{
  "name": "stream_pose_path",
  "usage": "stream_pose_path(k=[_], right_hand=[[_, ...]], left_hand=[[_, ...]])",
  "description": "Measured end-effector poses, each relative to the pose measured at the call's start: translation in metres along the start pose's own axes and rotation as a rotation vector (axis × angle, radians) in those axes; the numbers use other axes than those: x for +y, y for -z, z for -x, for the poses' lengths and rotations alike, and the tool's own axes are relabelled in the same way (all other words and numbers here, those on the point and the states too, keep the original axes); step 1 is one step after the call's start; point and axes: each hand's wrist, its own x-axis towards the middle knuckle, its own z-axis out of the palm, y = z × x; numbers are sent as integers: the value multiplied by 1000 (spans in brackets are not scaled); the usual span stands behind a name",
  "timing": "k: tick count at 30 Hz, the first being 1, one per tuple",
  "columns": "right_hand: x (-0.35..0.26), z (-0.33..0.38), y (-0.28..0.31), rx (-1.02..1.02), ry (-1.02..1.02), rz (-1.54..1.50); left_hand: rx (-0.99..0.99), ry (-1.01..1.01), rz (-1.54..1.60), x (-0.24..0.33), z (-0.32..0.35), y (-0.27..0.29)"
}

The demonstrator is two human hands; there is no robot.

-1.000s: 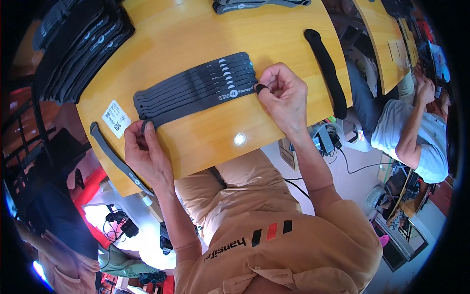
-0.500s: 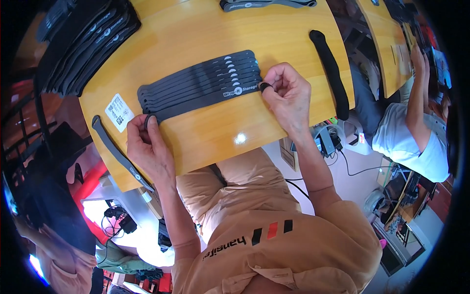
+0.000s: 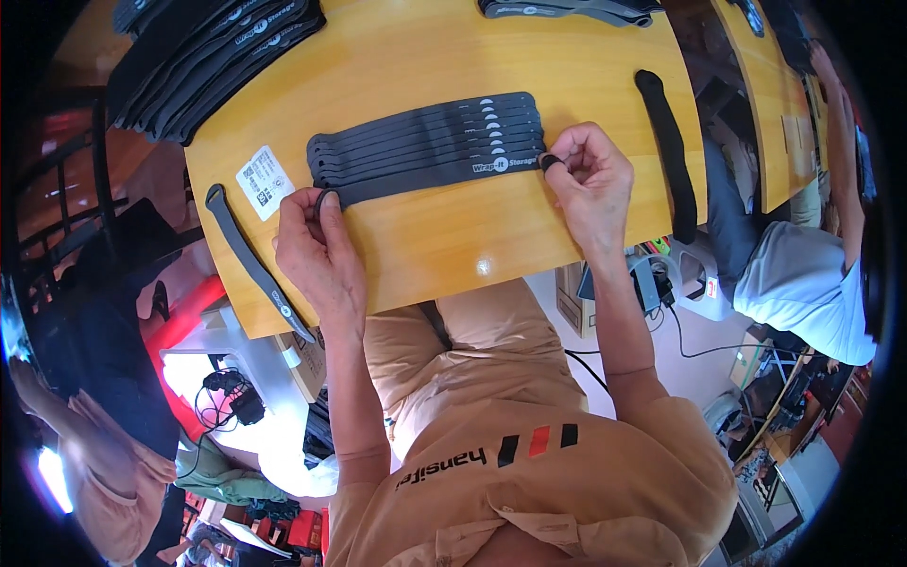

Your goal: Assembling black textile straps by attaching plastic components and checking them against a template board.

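Observation:
Several black straps (image 3: 425, 142) lie side by side in a neat row on the yellow wooden table (image 3: 444, 236). The nearest strap (image 3: 430, 177) is stretched between my hands. My left hand (image 3: 316, 241) pinches its left end with thumb and fingers. My right hand (image 3: 590, 180) grips its right end at the row's right edge.
A white label card (image 3: 265, 181) lies left of the row. A single black strap (image 3: 253, 260) lies along the table's left edge, another (image 3: 669, 151) on the right. A stack of black straps (image 3: 213, 57) sits at the far left. A seated person (image 3: 803, 274) is at the right.
Both hands have stayed on the ends of the nearest strap, with only a slight shift of the hands along the row.

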Motion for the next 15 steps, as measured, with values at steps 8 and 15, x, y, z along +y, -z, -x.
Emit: stream_pose_path(k=[8,15], right_hand=[[0,0,-1,14,14,12],[0,-1,-1,27,59,41]], left_hand=[[3,-8,-30,2,0,0],[5,-1,-32,8,1,-1]])
